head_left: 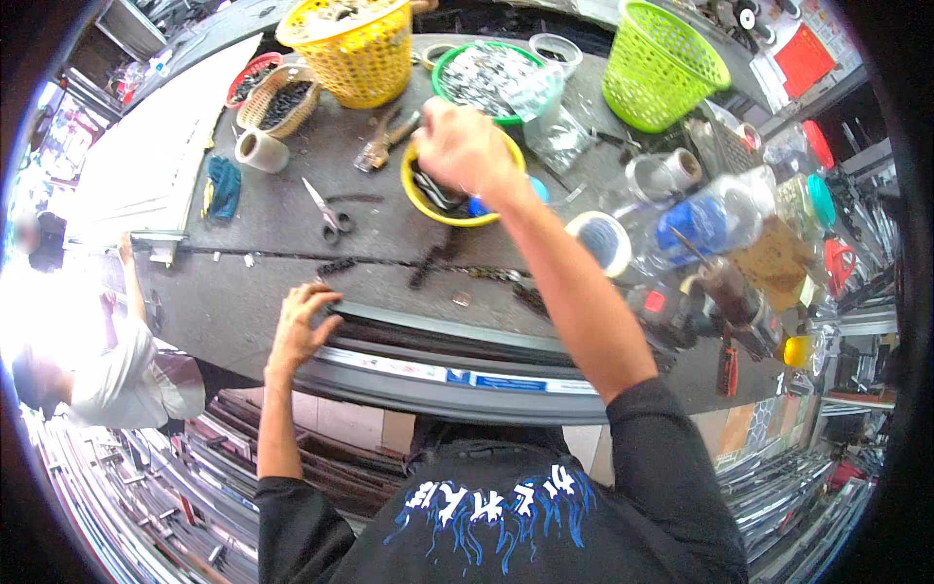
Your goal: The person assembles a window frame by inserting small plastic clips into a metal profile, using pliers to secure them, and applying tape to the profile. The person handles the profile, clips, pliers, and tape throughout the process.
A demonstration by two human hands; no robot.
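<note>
My right hand is over a yellow bowl that holds dark and metallic small pieces and something blue. Its fingers point down and are smeared by motion, so whether they hold anything is not visible. My left hand has its fingers apart and slightly curved, at the left end of several long grey metal profiles along the table's near edge. One profile bears a white and blue label strip. Scissors lie on the dark table between my hands, near dark scraps.
Behind the bowl stand a yellow basket, a green basin of metal pieces and a lime green basket. To the right are a clear plastic bottle and a power drill. A person is at the far left.
</note>
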